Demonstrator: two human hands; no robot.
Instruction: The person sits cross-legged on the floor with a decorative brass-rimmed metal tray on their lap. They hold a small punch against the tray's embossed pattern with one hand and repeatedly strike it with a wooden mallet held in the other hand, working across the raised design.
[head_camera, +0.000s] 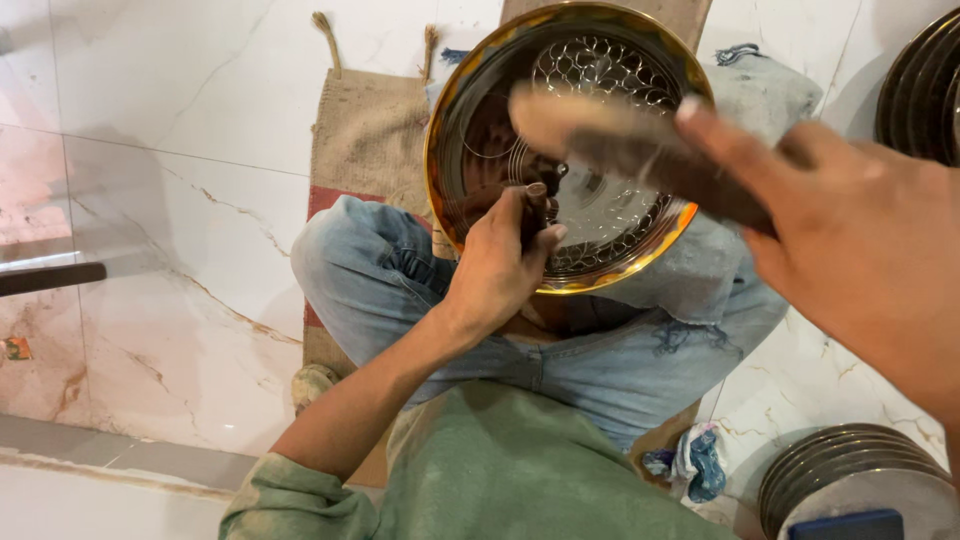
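Engraved brass bowl (600, 215), held over lap.
Left hand (495, 270): fingers clamped on dark tool inside bowl. Right hand (860, 240) at 3 o'clock: fingers extended, together, against rim. Plate stacks (850, 480) at 5 o'clock.

white marble floor (180, 200) bears a burlap mat (365, 140), plate stacks (850, 480), a rag (695, 465).

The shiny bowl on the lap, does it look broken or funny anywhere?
Nothing looks broken. The brass bowl sits tilted on the knees, its pattern covering only part of the inside, the rest smooth. The left hand holds a small dark tool against it. The right hand is raised close to the camera and blurred.
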